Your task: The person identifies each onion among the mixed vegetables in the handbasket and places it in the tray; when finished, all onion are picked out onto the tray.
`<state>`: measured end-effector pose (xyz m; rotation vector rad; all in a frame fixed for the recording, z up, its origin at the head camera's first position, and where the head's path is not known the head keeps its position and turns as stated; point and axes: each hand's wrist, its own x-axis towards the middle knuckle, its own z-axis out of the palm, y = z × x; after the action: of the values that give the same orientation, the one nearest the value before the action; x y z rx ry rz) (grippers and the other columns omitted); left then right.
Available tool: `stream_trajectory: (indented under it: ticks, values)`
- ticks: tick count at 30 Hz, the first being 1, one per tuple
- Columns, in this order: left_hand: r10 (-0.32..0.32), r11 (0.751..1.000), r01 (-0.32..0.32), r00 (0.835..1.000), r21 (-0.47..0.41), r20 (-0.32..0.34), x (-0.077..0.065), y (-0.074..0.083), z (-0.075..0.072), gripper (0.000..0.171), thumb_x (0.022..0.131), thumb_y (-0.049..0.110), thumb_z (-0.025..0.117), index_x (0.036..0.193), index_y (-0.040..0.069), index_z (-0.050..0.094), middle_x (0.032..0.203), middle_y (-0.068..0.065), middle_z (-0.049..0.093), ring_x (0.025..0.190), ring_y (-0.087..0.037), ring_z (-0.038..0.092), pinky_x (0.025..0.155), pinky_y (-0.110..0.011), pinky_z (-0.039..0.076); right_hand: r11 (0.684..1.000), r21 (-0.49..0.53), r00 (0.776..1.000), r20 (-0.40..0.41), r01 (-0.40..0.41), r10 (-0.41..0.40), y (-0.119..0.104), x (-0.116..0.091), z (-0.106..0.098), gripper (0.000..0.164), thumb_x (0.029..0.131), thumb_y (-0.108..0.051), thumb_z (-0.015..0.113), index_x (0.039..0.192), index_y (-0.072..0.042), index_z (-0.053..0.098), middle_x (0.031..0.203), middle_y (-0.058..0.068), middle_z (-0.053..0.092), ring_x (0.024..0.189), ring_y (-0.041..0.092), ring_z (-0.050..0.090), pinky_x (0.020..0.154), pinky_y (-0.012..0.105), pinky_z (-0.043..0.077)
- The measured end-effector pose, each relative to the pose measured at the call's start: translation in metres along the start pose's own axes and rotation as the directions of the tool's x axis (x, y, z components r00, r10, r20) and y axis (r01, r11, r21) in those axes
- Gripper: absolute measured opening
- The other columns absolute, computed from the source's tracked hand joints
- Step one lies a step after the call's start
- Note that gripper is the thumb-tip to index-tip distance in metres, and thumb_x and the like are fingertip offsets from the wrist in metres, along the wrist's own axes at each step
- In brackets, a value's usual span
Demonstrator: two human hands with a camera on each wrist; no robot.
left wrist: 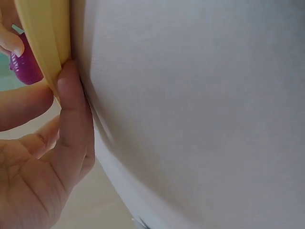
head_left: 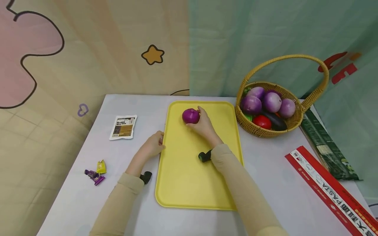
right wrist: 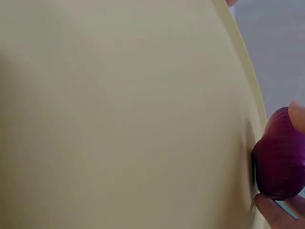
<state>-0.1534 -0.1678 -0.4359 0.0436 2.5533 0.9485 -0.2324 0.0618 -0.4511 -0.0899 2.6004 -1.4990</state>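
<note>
A purple onion is at the far left part of the yellow tray. My right hand grips this onion from its right side, thumb and fingers around it. In the right wrist view the onion sits right at the tray's surface near its rim. My left hand pinches the tray's left edge. The left wrist view shows the thumb and fingers of the left hand on either side of the rim.
A wicker basket of purple onions, an eggplant and a tomato stands right of the tray. A red pasta box and a green package lie further right. On the left are a white sachet and small purple and yellow wrapped sweets.
</note>
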Motion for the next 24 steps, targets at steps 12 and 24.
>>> stream_trajectory:
  ticks: [12, 24]
  values:
    - [-0.055, 0.971, 0.074, 0.994, -0.229, 0.09, 0.007, -0.002, -0.009, 0.061, 0.093, -0.003, 0.059, 0.148, -0.003, 0.032, 0.115, -0.022, 0.052, 0.089, -0.023, 0.061, 0.077, -0.032, 0.059, 0.989, 0.076, 0.969, -0.223, 0.126, -0.107, -0.017, -0.037, -0.071, 0.06, 0.088, -0.017, 0.075, 0.14, -0.002, 0.049, 0.143, 0.015, 0.051, 0.135, 0.031, 0.045, 0.11, 0.042, 0.043]
    - [-0.062, 0.957, 0.088, 0.993, -0.277, 0.099, 0.003, -0.006, -0.006, 0.061, 0.094, -0.002, 0.059, 0.149, -0.002, 0.032, 0.114, -0.021, 0.051, 0.089, -0.022, 0.059, 0.077, -0.03, 0.058, 0.994, 0.073, 0.844, -0.535, 0.087, -0.034, -0.005, -0.064, -0.177, 0.05, 0.088, -0.025, 0.075, 0.129, -0.003, 0.059, 0.13, 0.01, 0.056, 0.126, 0.023, 0.054, 0.107, 0.034, 0.046]
